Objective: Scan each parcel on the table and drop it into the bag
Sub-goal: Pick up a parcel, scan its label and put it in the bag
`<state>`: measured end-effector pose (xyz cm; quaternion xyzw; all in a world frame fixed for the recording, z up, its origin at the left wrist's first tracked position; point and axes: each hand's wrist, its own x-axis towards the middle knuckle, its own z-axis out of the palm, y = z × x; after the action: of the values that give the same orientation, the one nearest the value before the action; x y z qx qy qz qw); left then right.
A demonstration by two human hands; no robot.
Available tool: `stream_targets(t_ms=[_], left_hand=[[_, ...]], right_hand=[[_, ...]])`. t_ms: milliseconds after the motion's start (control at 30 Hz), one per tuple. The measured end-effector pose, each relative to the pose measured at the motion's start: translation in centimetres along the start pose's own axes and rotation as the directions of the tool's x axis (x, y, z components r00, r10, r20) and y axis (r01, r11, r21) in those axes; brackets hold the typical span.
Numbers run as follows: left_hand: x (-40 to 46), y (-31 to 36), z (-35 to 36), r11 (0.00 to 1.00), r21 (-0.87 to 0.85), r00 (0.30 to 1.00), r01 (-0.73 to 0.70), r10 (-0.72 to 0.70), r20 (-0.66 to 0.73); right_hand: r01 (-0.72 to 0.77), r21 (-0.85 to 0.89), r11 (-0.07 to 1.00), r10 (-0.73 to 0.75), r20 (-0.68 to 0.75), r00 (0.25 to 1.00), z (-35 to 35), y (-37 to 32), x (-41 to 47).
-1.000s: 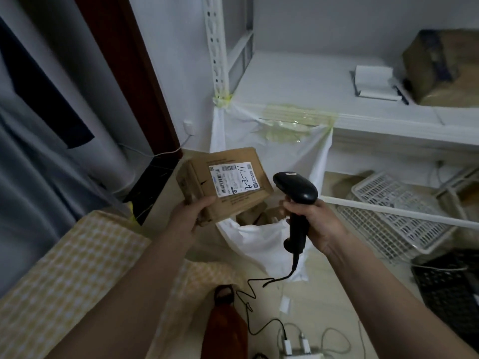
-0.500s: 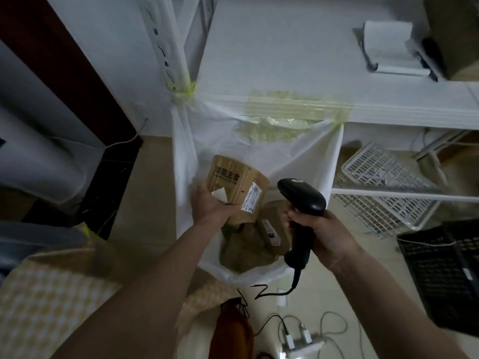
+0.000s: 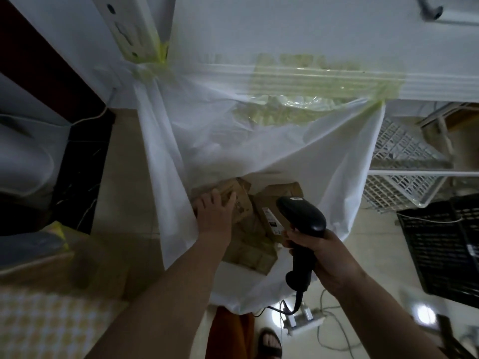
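Parcel [image 3: 234,203]: small brown cardboard box, inside the bag mouth, directly under the left fingertips, lying on other boxes.
Left hand [image 3: 213,216]: reached into the bag, fingers [image 3: 215,196] fairly straight and spread over the parcel top. Contact looks likely; no curl around an edge visible, so it reads as resting or letting go, not gripping.
Right hand [image 3: 329,257]: fingers wrapped round the handle of the scanner [image 3: 302,216], head pointed toward the bag, cable hanging below the palm.
Bag [image 3: 337,161]: white thin plastic, top edge taped to the shelf [image 3: 311,35] with yellowish tape [image 3: 326,76]. Mouth sags open beyond both sets of fingers.
Other boxes: a labelled box [image 3: 272,206] just right of the left fingertips, partly behind the scanner head; another box [image 3: 248,252] nearer the wrist.
Handling, judged: parcel looks light and stiff, matte cardboard, not slippery. One hand is enough. Best hold is across two opposite side faces, thumb one side, fingers the other; avoid flap seams.
Risk, judged: bag film is soft and hangs on tape only, so dropped corners could pull the tape or snag the film. Lower rather than throw.
Step, judged: this parcel is in the bag; drop essentially done.
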<state>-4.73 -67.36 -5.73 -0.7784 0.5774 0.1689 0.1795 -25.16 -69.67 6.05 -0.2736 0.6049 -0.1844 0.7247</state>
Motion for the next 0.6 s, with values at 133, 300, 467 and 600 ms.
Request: stream_targets(t_ms=[133, 300, 467, 600], left_hand=[[-0.7, 1.1, 0.4, 0.972, 0.196, 0.978, -0.134, 0.098, 0.183], [0.7, 0.6, -0.2, 0.991, 0.052, 0.983, 0.120, -0.126, 0.134], [0.0, -0.9, -0.8, 0.981, 0.035, 0.892, 0.189, -0.186, 0.413], [-1.5, -0.6, -0.9, 0.995, -0.020, 0.932, 0.096, -0.083, 0.352]], right_hand=[[-0.015, -0.059, 0.998, 0.017, 0.027, 0.999, 0.5, 0.2, 0.1], [0.021, -0.031, 0.999, -0.021, 0.024, 1.000, 0.2, -0.1, 0.0], [0.026, -0.035, 0.999, -0.025, 0.034, 0.999, 0.2, 0.2, -0.5], [0.023, -0.066, 0.998, -0.019, 0.048, 0.999, 0.8, 0.4, -0.9]])
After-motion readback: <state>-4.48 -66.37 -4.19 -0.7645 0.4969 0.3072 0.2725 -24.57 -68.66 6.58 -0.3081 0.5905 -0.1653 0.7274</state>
